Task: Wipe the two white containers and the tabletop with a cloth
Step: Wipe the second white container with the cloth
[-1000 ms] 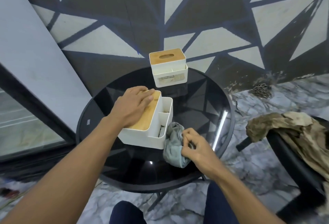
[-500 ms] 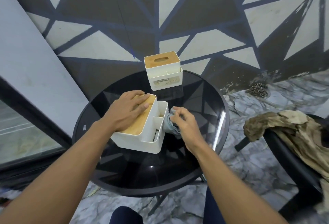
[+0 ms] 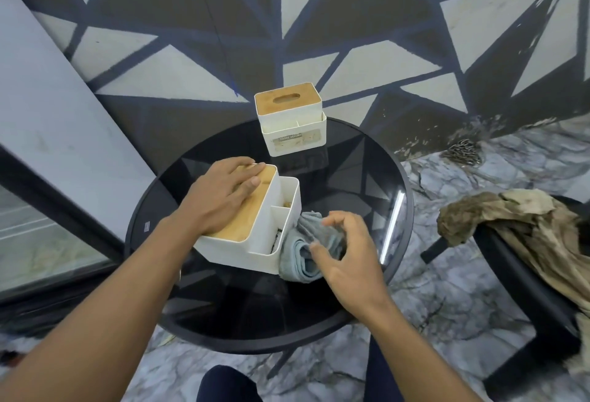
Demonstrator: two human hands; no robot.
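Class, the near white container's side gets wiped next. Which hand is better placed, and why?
The right hand: its fingers curl over the cloth, which lies against the near container. The left hand lies flat on the wooden lid, likely steadying it.

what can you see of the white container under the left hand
The near white container looks plastic, with a light wooden lid and open divided compartments along its right side. It sits upright, turned at an angle, on the black glass table. The left hand rests flat on the lid; a blue-grey cloth lies against its right wall.
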